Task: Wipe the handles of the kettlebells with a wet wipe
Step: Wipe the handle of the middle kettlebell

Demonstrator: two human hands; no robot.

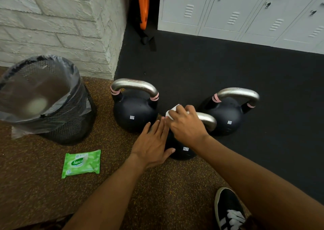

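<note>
Three black kettlebells with steel handles stand on the floor. An 8 kg kettlebell (135, 114) is at the left, another 8 kg kettlebell (228, 117) at the right, and a 12 kg kettlebell (184, 150) sits nearest me. My right hand (187, 124) grips a white wet wipe (172, 110) around the left part of the 12 kg bell's handle (207, 120). My left hand (154, 142) lies flat with straight fingers against the left side of that bell's body.
A green pack of wet wipes (81, 163) lies on the brown speckled floor at the left. A black mesh bin (43, 98) with a plastic liner stands beside a white brick wall. Grey lockers (245, 8) line the back. My black shoe (228, 210) is at the lower right.
</note>
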